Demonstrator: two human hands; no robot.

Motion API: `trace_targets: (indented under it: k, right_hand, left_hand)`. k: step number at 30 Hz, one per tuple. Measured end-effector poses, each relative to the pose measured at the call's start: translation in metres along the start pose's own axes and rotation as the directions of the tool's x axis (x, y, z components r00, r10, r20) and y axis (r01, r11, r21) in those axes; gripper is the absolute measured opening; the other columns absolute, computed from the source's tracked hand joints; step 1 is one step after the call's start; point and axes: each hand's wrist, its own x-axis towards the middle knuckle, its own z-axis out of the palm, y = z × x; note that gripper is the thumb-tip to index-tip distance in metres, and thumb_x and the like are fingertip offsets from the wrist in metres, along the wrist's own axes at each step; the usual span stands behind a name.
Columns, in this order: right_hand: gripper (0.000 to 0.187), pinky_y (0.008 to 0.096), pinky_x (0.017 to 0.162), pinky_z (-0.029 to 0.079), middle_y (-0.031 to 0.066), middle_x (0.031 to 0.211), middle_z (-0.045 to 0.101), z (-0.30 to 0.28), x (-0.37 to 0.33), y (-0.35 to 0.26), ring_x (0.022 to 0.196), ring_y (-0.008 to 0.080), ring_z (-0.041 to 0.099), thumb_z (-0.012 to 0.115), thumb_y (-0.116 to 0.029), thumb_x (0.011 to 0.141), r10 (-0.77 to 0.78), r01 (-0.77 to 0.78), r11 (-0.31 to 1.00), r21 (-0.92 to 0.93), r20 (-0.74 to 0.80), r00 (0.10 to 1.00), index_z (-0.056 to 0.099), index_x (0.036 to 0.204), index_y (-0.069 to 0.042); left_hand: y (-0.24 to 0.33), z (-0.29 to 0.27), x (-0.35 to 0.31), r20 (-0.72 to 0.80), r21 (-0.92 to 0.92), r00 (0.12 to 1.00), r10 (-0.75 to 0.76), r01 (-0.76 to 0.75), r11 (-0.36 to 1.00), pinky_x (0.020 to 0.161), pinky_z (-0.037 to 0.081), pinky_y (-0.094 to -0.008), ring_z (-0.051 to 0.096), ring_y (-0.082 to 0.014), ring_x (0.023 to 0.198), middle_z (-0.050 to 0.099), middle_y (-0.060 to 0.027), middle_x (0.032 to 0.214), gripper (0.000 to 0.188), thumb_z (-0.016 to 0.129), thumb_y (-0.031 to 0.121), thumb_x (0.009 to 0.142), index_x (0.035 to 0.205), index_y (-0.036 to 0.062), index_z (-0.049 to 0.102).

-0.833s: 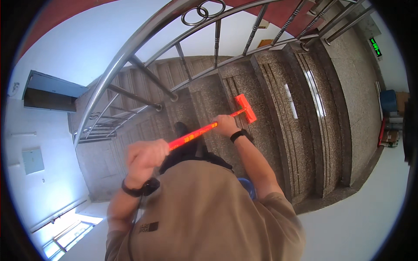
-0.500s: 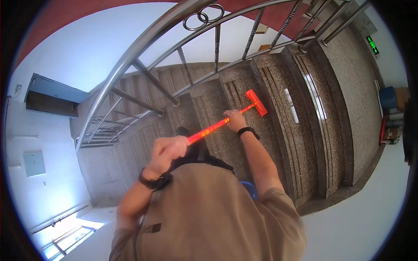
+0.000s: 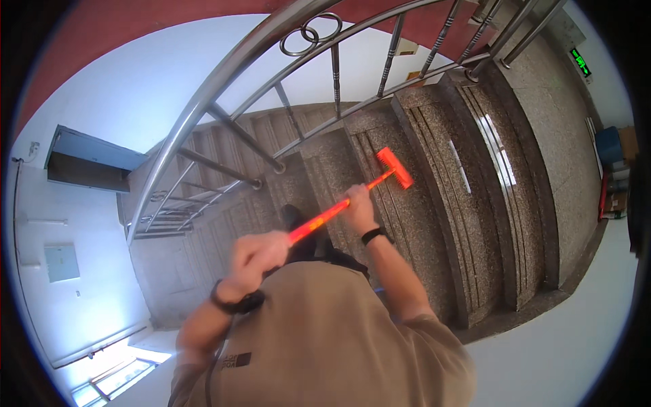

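I hold an orange-red long-handled floor brush [image 3: 319, 222] slantwise in front of me. My left hand [image 3: 261, 256] is closed round the near end of its handle, close to my body. Farther along, my right hand [image 3: 358, 207] wraps the handle not far from the brush's head. That toothed, wide head lies against a speckled stone stair step [image 3: 380, 203], ahead and to the right. My fingers hide parts of the handle. Each wrist wears a dark band.
A metal railing [image 3: 193, 112] with a ring ornament curves along the far left side. More steps [image 3: 461, 224] rise to the right toward a landing [image 3: 553, 129], where a blue bin [image 3: 609, 144] and boxes stand. A white wall [image 3: 542, 359] borders the stairs on the near right.
The brush's head has shifted slightly left and nearer on the step. My right hand has come nearer and a little left with the handle. The view has also moved slightly.
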Motion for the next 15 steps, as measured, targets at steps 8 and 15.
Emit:
trace_targets:
  k: [8,15]
  right_hand:
    - [0.017,0.0453,0.089,0.049,0.0172,0.091,0.067,0.004,0.045,0.080,0.095,0.0389,0.060,0.073,-0.018,0.084,-0.002,0.002,0.999,-0.050,0.008,1.000,0.065,0.079,-0.004]
    - [0.021,0.0480,0.105,0.043,0.0141,0.097,0.064,0.013,0.004,0.018,0.104,0.0371,0.059,0.072,-0.023,0.084,-0.038,0.050,0.996,-0.074,0.158,0.987,0.062,0.089,-0.006]
  left_hand:
    - [-0.047,0.005,0.053,-0.033,-0.165,0.999,-0.006,0.000,0.986,0.083,0.046,-0.0412,0.050,-0.0198,0.059,0.041,-0.0019,0.054,0.052,0.042,0.022,0.105,0.055,0.0096,0.034]
    - [-0.016,-0.008,-0.013,-0.134,-0.028,0.990,-0.032,0.029,0.999,0.080,0.047,-0.0433,0.049,-0.0207,0.055,0.043,-0.0034,0.052,0.049,0.041,0.016,0.101,0.052,0.0102,0.034]
